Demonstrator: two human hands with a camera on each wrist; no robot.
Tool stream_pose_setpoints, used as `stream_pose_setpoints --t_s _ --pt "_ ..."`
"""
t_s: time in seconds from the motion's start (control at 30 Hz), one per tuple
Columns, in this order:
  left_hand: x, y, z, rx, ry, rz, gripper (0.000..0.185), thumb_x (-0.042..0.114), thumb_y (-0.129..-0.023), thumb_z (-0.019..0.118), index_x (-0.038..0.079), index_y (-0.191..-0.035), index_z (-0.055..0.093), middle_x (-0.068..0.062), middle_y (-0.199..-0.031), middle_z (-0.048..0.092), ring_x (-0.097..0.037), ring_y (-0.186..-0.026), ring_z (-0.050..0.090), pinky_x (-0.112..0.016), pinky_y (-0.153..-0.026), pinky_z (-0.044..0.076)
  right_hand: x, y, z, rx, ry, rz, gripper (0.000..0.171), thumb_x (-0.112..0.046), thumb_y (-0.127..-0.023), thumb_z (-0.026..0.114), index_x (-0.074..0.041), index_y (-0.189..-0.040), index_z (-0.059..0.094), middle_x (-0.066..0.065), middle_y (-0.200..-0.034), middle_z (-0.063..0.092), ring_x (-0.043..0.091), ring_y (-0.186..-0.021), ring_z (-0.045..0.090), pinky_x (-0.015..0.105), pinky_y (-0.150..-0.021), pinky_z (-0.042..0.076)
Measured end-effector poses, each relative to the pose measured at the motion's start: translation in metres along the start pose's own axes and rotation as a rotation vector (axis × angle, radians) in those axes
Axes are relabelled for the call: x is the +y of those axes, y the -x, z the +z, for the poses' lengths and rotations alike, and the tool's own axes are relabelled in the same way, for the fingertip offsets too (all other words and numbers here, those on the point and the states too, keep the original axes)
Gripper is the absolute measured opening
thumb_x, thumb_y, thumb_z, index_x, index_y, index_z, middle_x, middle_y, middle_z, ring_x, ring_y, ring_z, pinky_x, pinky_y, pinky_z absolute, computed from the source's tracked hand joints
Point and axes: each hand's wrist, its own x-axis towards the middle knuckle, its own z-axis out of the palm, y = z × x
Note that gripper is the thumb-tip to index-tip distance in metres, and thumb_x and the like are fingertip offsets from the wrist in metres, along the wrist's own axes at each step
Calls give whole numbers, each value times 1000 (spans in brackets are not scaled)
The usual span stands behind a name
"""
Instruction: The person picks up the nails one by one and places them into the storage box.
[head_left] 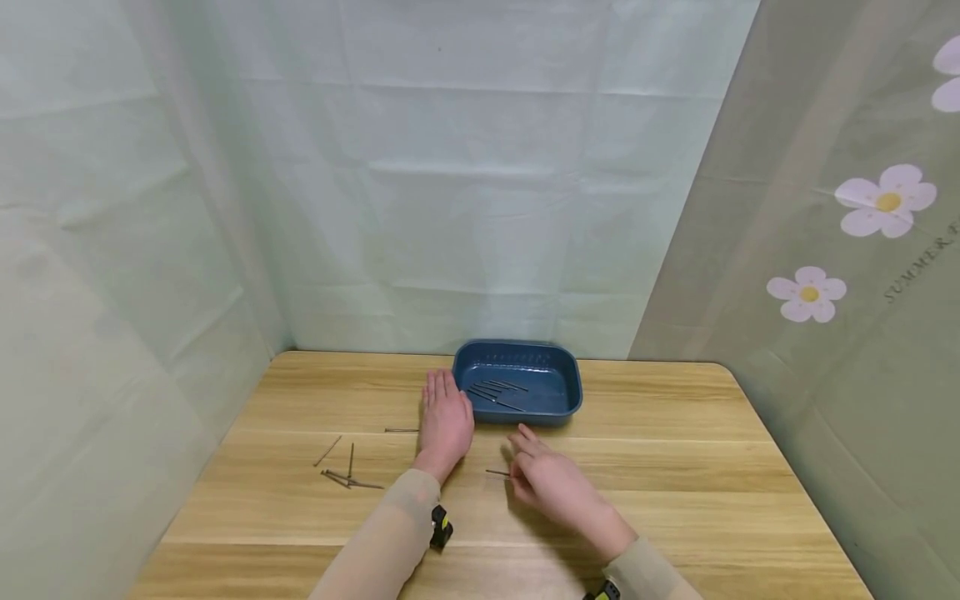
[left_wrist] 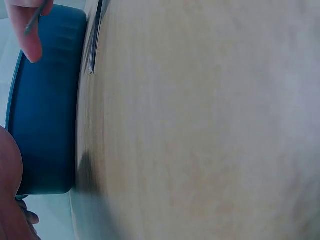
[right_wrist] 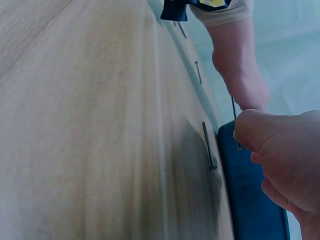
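My left hand [head_left: 447, 421] rests against the left end of a blue rectangular bin [head_left: 567, 408], its fingers pointing forward with little bend. Several dark nails [head_left: 513, 387] lie inside the bin, gathered toward its left half. In front of the bin, my right hand [head_left: 557, 487] pinches a nail [right_wrist: 233, 106] between thumb and fingers. That nail's head shows below the fingertips in the right wrist view. A second nail [right_wrist: 207, 145] lies on the wood beneath this hand. The left wrist view shows the bin's front wall [left_wrist: 47, 120] and part of the left thumb [left_wrist: 7, 165].
Several loose nails [head_left: 348, 479] lie on the wooden table [head_left: 675, 467] to the left, some crossing each other. One more nail [head_left: 401, 430] sits beside the left wrist. Pale curtain fabric [head_left: 480, 208] hangs behind the table, with flower-printed fabric [head_left: 847, 350] at right.
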Motion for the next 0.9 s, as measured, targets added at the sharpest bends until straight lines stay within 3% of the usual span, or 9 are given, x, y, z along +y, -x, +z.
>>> stream_pose_setpoints --t_s 0.4,0.63,0.83,0.9 --pt "0 0 -2 -10 19 -4 58 20 -114 40 -14 -160 33 -32 -166 34 -46 -159 22 -56 -129 22 8 -10 -14 64 -6 26 10 -12 -91 79 -14 -88 69 21 -149 62 40 -146 51 44 -104 56" --pt "0 1 -3 -7 10 6 58 18 -113 39 -17 -159 32 -35 -166 33 -48 -159 22 -57 -129 21 12 -10 -17 71 23 41 9 -15 -92 78 -16 -89 70 19 -149 63 36 -145 53 37 -84 64" --pt "2 2 -3 -4 -5 5 57 18 -114 39 -17 -158 33 -35 -165 34 -48 -158 24 -57 -128 23 14 -10 -24 79 0 42 8 -12 -92 78 -14 -90 70 21 -148 62 39 -146 51 37 -86 64" --pt "2 0 -2 -2 4 2 57 19 -114 38 -17 -159 32 -34 -166 33 -48 -159 23 -57 -128 23 16 -12 -27 86 -13 48 9 -11 -93 78 -14 -90 70 21 -148 62 39 -147 50 39 -93 62"
